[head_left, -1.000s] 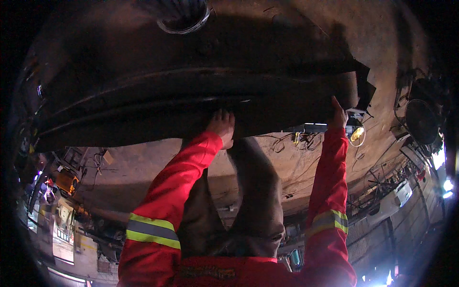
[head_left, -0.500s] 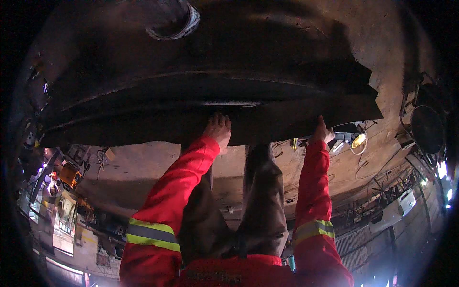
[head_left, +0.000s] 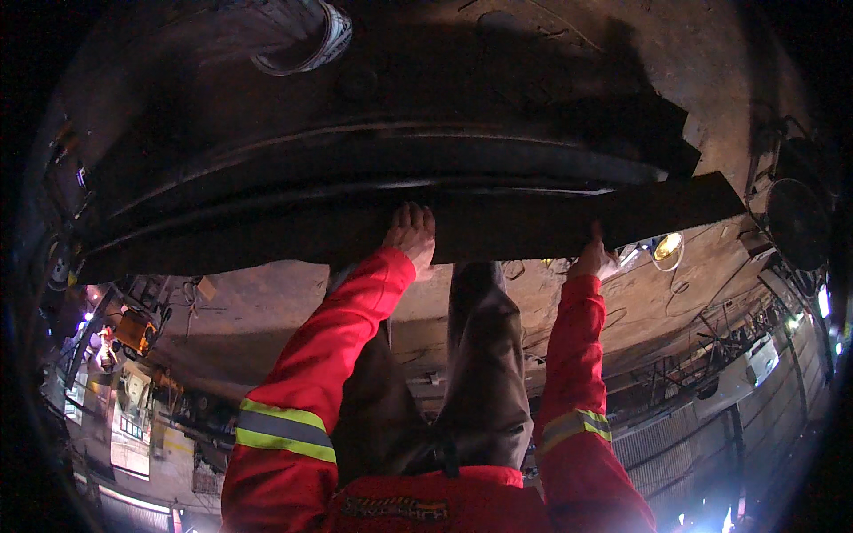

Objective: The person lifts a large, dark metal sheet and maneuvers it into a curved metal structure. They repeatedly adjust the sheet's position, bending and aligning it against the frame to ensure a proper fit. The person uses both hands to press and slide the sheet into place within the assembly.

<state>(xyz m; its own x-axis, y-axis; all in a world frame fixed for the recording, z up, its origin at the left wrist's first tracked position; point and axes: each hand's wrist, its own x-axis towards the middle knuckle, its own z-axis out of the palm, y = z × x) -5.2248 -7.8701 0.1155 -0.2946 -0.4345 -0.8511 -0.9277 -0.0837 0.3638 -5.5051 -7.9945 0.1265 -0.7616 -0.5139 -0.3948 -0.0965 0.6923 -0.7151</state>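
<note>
A long dark sheet (head_left: pixel 506 218), apparently flexible, stretches across in front of me, with its near part turned up as a flap. My left hand (head_left: pixel 411 238) lies across the near edge near the middle. Its fingers are close together and bent onto the flap, and its thumb is hidden. Further right, my right hand (head_left: pixel 595 256) grips the same edge. The thumb presses on the top face, and the other fingers are partly hidden below the edge. Beyond the flap, the rest of the sheet is dark and hard to make out.
A pale ring-shaped rim (head_left: pixel 333 44) stands at the far left of centre. A yellow lamp (head_left: pixel 666 246) with a cable is beyond my right hand. An orange machine (head_left: pixel 135 332) sits at the left. Racks of metal pieces (head_left: pixel 702 355) line the right side. My legs (head_left: pixel 480 364) are just below the sheet.
The flap has turned further over, and its right end now sticks out further right as a straight strip. My left hand has shifted slightly right; my right hand is slightly lower.
</note>
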